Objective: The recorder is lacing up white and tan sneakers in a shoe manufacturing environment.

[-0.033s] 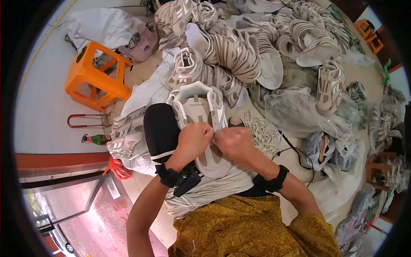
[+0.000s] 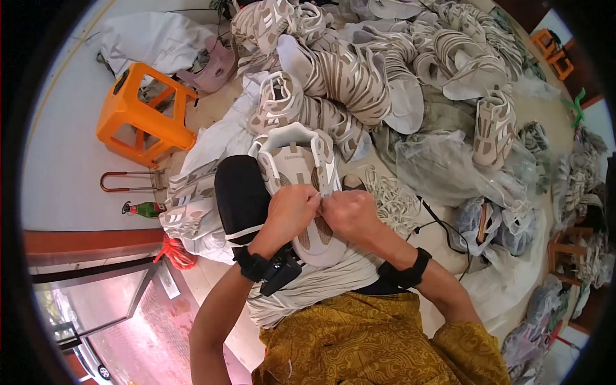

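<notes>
A beige and white sneaker upper [image 2: 299, 144] with brown mesh panels lies over my lap, its toe toward me. My left hand [image 2: 292, 212] is closed in a pinch over its eyelet area. Right beside it, my right hand [image 2: 350, 212] is also closed, fingertips nearly meeting the left's. A tiny pale bit shows between them; what they pinch is too small to make out. Under the toe, a thick bundle of off-white shoelaces [image 2: 314, 295] stretches across my lap. Left of the upper lies a black rounded padded piece [image 2: 240, 192].
Stacked sneaker uppers [image 2: 353, 83] cover the floor ahead. An orange stool [image 2: 144, 119] stands at left, near a green bottle [image 2: 147, 209] and red string [image 2: 176, 251]. Loose laces [image 2: 388, 202], a black cable [image 2: 443, 221] and a clear plastic bag [image 2: 443, 160] lie to the right.
</notes>
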`<state>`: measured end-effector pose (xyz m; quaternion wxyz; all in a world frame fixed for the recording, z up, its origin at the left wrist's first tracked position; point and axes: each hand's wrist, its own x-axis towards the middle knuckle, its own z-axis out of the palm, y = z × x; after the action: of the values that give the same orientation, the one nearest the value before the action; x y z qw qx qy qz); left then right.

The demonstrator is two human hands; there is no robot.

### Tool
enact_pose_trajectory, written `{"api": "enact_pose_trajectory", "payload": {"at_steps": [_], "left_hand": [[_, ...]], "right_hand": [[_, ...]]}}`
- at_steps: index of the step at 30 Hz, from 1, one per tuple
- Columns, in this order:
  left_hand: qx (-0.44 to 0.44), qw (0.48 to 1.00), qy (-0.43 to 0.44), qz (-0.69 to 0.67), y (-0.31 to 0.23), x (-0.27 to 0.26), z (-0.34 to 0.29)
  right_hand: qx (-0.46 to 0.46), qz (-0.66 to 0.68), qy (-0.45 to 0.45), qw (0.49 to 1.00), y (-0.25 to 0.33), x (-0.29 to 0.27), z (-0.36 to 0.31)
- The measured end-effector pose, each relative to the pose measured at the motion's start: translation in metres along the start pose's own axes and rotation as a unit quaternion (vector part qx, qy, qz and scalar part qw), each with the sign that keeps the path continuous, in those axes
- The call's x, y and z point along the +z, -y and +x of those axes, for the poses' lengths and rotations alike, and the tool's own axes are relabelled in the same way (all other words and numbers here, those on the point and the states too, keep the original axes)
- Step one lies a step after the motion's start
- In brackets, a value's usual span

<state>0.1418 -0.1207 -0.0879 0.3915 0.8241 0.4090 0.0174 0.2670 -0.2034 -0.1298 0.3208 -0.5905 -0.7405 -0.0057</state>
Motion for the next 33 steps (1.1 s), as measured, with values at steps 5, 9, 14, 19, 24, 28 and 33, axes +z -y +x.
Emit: {"api": "enact_pose_trajectory", "payload": {"at_steps": [5,9,14,19,24,28,33], "left_hand": [[0.017,1.0,0.021,-0.001,-0.003,-0.006,-0.002],[-0.041,0.989,0.09,-0.114,-0.008,-0.011,-0.003],[0.039,0.996,0.071,-0.03,0.0,-0.004,-0.004],[0.03,0.992,0.122,-0.031,-0.007,-0.018,-0.006],[-0.095,0.967,0.16,-0.174,-0.002,-0.023,0.001],[-0.058,0.98,0.141,-0.127,-0.006,-0.019,0.002],[0.023,0.97,0.229,0.079,-0.018,-0.022,0.018]], "right_hand": [[0.016,-0.044,-0.042,0.998,0.007,0.0,0.0],[0.133,0.184,0.088,0.97,-0.014,-0.012,-0.004],[0.313,0.321,0.173,0.877,-0.009,-0.017,0.002],[0.095,0.272,0.011,0.958,-0.014,-0.009,0.002],[-0.061,0.062,0.157,0.984,-0.032,-0.013,0.017],[-0.141,-0.014,0.122,0.982,-0.036,-0.012,0.013],[-0.152,0.011,0.106,0.983,-0.036,-0.015,0.016]]}}
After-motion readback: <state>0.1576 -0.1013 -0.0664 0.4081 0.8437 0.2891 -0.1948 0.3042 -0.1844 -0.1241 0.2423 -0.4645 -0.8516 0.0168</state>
